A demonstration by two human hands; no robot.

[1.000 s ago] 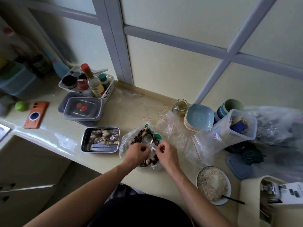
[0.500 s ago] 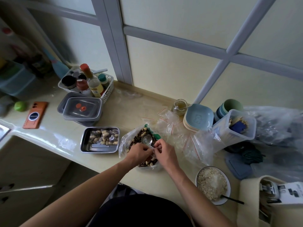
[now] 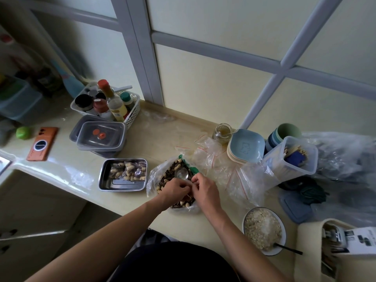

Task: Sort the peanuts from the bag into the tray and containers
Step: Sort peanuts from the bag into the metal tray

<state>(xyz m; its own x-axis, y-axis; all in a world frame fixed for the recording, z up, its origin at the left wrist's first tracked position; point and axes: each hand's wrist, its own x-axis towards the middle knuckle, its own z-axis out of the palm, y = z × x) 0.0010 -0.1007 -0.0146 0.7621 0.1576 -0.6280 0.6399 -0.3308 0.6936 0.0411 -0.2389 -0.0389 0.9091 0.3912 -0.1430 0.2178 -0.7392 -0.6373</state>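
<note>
Silver tray [image 3: 123, 187], orange phone [image 3: 42, 143], pale blue dish [image 3: 246, 144] — clear zip bags [image 3: 237, 176] edged with red stripes.

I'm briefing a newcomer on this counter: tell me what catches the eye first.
Both hands, left and right, meet over the open plastic bag of peanuts and dark seeds at the counter's near edge, a metal spoon lying in it. Just left sits the steel tray holding peanuts; an orange phone lies far left.
</note>
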